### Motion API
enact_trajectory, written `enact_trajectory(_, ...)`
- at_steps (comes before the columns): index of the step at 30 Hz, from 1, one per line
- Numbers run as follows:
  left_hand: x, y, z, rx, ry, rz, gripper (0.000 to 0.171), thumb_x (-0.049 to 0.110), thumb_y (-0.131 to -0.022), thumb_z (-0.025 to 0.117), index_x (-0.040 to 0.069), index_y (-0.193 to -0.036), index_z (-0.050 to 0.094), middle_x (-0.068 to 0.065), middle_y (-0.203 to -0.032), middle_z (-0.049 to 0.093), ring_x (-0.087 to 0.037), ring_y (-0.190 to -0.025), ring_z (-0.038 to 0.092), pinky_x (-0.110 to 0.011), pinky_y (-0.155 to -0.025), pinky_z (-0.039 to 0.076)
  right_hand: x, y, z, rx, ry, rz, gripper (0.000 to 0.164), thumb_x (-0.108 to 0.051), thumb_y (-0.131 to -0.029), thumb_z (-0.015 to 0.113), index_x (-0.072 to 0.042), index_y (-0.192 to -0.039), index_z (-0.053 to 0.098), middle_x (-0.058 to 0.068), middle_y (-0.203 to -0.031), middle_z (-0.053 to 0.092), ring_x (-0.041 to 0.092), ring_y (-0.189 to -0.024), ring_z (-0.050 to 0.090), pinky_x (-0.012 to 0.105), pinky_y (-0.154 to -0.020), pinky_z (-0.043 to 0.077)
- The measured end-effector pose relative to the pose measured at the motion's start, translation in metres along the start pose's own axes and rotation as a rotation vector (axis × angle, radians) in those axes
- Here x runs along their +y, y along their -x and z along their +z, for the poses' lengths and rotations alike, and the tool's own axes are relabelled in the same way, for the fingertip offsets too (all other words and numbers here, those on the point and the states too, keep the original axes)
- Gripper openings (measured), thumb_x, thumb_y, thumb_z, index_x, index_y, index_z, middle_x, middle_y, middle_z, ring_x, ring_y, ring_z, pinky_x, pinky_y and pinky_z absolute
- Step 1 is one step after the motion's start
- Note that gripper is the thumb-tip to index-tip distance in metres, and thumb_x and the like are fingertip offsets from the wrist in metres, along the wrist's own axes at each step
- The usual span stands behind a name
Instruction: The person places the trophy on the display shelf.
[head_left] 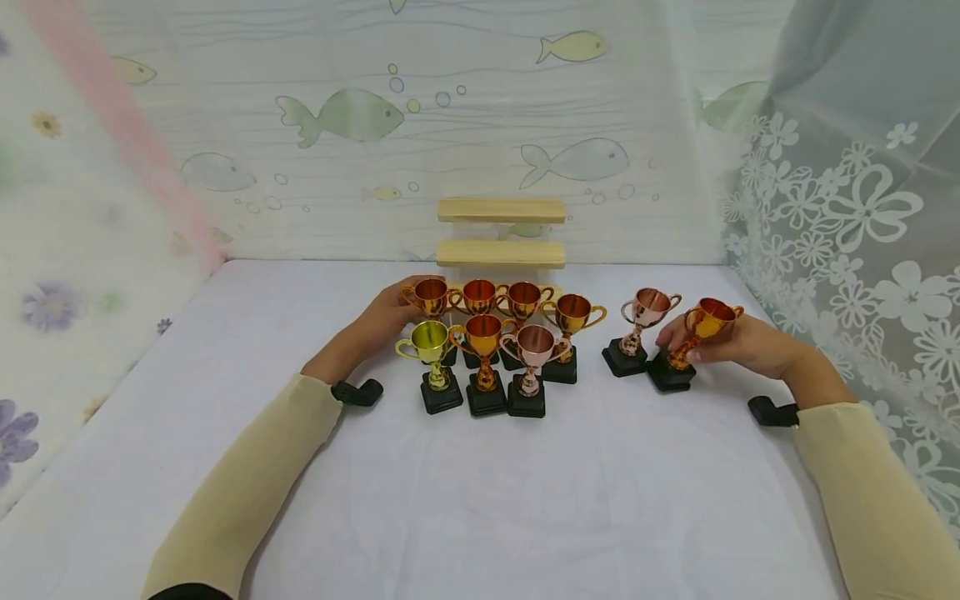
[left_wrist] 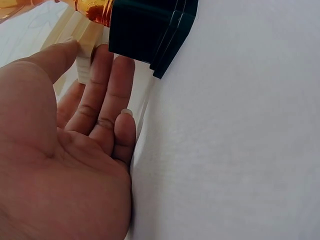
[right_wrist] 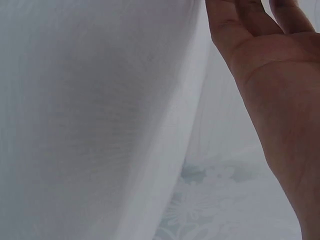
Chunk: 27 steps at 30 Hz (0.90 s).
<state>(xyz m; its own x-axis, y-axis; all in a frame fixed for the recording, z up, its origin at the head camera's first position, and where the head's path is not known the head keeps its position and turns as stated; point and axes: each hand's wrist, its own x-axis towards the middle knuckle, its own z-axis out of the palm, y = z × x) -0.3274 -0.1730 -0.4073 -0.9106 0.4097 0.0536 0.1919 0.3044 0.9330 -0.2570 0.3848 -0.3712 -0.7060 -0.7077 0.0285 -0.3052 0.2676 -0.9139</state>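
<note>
My right hand (head_left: 738,343) grips a small orange-gold trophy cup (head_left: 709,320) near its stem; the cup leans to the right over its black base. Beside it stands a rose-gold trophy cup (head_left: 649,308). At the left of the cluster, my left hand (head_left: 386,315) reaches behind the trophies to the wooden rack (head_left: 500,253). In the left wrist view, thumb and fingers pinch the end of a pale wood bar (left_wrist: 86,55), below a black trophy base (left_wrist: 142,32). The right wrist view shows part of the right hand (right_wrist: 275,60), but not its trophy.
In front stand a yellow-gold trophy (head_left: 431,342), an orange-gold trophy (head_left: 483,335) and a rose-gold trophy (head_left: 536,345), with several more behind them. White cloth covers the table (head_left: 585,500). A fish-patterned curtain (head_left: 465,125) hangs at the back, a lace curtain (head_left: 862,217) on the right.
</note>
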Motion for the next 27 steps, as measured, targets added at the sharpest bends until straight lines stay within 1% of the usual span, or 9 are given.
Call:
enact_trajectory(4,0.0005,0.0002,-0.0008,0.013,0.028,-0.007,0.049,0.009,-0.099,0.055,0.016,-0.148,0.047,-0.006,-0.135,0.060,-0.022,-0.122,0.055,-0.045,-0.110,0.039,-0.0013,0.0004,-0.0021,0.031,-0.024,0.006,0.024,0.011,-0.092,0.057,0.005,-0.115,0.063,0.022,-0.125,0.060,0.025,-0.120,0.059,0.026,-0.096,0.046)
enact_trajectory(7,0.0011,0.0007,-0.0012,0.012,0.038,-0.005,0.048,0.009,-0.099,0.055,0.013,-0.147,0.048,-0.008,-0.134,0.060,-0.022,-0.121,0.055,-0.044,-0.109,0.039,-0.0026,0.0010,-0.0035,0.039,-0.037,0.015,0.029,0.010,-0.093,0.056,0.008,-0.121,0.061,0.022,-0.126,0.062,0.023,-0.120,0.059,0.025,-0.098,0.047)
enact_trajectory(11,0.0001,0.0002,-0.0013,0.005,0.060,-0.020,0.047,0.009,-0.100,0.054,0.013,-0.147,0.047,-0.009,-0.132,0.061,-0.023,-0.118,0.057,-0.041,-0.106,0.042,-0.0046,0.0037,-0.0035,0.086,-0.059,0.037,0.030,0.012,-0.092,0.057,0.004,-0.119,0.066,0.011,-0.118,0.071,0.015,-0.111,0.065,0.024,-0.094,0.050)
enact_trajectory(14,-0.0009,-0.0009,-0.0009,0.001,0.065,-0.029,0.047,0.011,-0.100,0.054,0.013,-0.146,0.047,-0.008,-0.131,0.061,-0.023,-0.115,0.057,-0.040,-0.103,0.044,-0.0048,0.0054,-0.0035,0.082,-0.019,0.036,0.030,0.011,-0.091,0.059,0.001,-0.118,0.068,0.013,-0.120,0.070,0.014,-0.113,0.063,0.022,-0.094,0.049)
enact_trajectory(16,-0.0005,-0.0012,-0.0005,0.001,0.062,-0.032,0.046,0.012,-0.100,0.054,0.014,-0.146,0.047,-0.008,-0.131,0.062,-0.023,-0.115,0.057,-0.040,-0.102,0.043,-0.0038,0.0053,-0.0035,0.039,0.013,0.029,0.032,0.010,-0.092,0.058,0.003,-0.122,0.064,0.020,-0.125,0.065,0.018,-0.118,0.061,0.023,-0.096,0.047)
enact_trajectory(18,-0.0007,-0.0015,-0.0006,-0.002,0.062,-0.037,0.046,0.013,-0.101,0.054,0.014,-0.146,0.047,-0.008,-0.132,0.061,-0.023,-0.115,0.056,-0.040,-0.102,0.043,-0.0034,0.0035,-0.0028,-0.026,0.024,0.009,0.035,0.009,-0.093,0.058,0.007,-0.128,0.058,0.027,-0.130,0.058,0.023,-0.124,0.057,0.025,-0.098,0.046)
enact_trajectory(21,-0.0004,-0.0007,-0.0005,0.001,0.061,-0.045,0.046,0.014,-0.101,0.054,0.015,-0.146,0.048,-0.008,-0.132,0.061,-0.024,-0.115,0.055,-0.040,-0.101,0.042,-0.0039,0.0009,-0.0008,-0.054,0.011,-0.004,0.035,0.010,-0.092,0.057,0.006,-0.127,0.057,0.027,-0.128,0.058,0.026,-0.122,0.056,0.029,-0.095,0.047)
enact_trajectory(24,-0.0009,-0.0004,-0.0003,0.005,0.050,-0.048,0.044,0.016,-0.101,0.055,0.015,-0.144,0.049,-0.008,-0.131,0.061,-0.025,-0.114,0.054,-0.041,-0.101,0.042,-0.0055,-0.0002,0.0009,-0.018,0.016,-0.005,0.025,0.009,-0.092,0.058,0.003,-0.116,0.061,0.025,-0.125,0.060,0.026,-0.119,0.057,0.030,-0.093,0.047)
enact_trajectory(27,-0.0015,-0.0001,0.0003,0.010,0.041,-0.051,0.042,0.017,-0.101,0.055,0.015,-0.143,0.050,-0.007,-0.128,0.062,-0.025,-0.112,0.054,-0.040,-0.099,0.042,-0.0068,-0.0006,0.0020,0.020,0.022,0.013,0.022,0.008,-0.091,0.060,0.002,-0.112,0.062,0.023,-0.122,0.061,0.026,-0.117,0.058,0.030,-0.091,0.047)
